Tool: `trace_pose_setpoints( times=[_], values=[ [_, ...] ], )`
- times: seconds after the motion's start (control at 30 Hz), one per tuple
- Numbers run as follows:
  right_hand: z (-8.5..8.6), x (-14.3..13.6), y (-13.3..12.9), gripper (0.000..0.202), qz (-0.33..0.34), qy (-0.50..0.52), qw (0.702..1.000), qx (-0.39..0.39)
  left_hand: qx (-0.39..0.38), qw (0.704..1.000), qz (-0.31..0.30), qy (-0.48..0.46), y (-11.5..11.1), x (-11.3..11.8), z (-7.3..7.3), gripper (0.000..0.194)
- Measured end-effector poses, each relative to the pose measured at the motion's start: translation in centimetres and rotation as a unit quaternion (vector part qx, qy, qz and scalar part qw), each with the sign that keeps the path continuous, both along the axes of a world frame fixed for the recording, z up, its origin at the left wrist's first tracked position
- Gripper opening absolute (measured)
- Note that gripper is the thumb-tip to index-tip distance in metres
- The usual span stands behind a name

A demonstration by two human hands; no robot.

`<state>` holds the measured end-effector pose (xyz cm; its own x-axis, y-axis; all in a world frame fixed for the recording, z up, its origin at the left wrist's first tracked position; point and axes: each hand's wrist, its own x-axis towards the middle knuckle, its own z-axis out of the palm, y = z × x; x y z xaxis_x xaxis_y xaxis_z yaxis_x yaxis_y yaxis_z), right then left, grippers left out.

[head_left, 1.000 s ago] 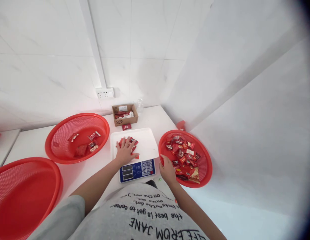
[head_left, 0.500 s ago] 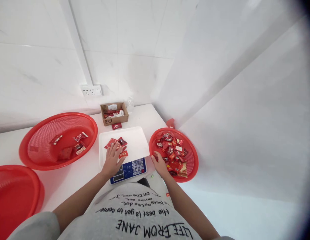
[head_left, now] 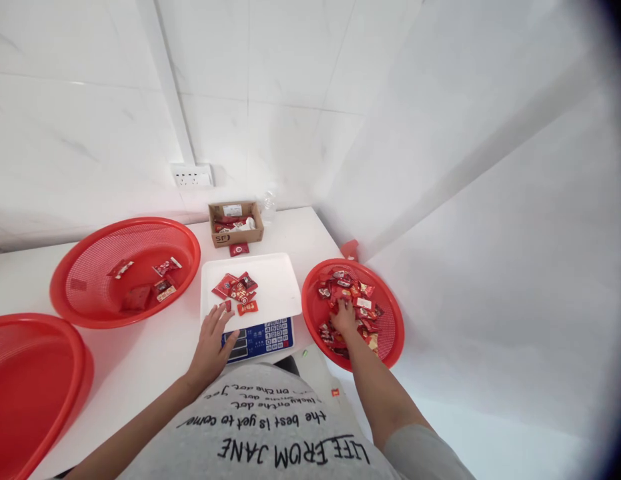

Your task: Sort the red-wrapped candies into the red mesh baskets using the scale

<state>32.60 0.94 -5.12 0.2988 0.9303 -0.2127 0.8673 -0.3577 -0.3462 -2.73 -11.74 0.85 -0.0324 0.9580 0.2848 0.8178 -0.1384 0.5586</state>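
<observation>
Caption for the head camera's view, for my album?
Right hand among wrapped snacks in a red basket, left at the scale's white tray.

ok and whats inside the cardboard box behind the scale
The cardboard box holds red packets and something white at its right end. Whatever lies beneath them is covered.

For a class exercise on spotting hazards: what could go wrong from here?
The left hand is at the edge of the scale's tray, so leaning on it might skew the weight. The right basket seems to overhang the table, so the right hand, reaching in, could tip it.
</observation>
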Motion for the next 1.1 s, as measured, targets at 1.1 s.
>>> trace_pose_setpoints(
  times=[1.1],
  values=[
    [7.1, -16.6, -2.5, 0.049, 0.036, 0.563, 0.824, -0.046, -0.031, 0.999, -0.043, 0.002, 0.1, 1.0, -0.4, 0.034]
  ],
)
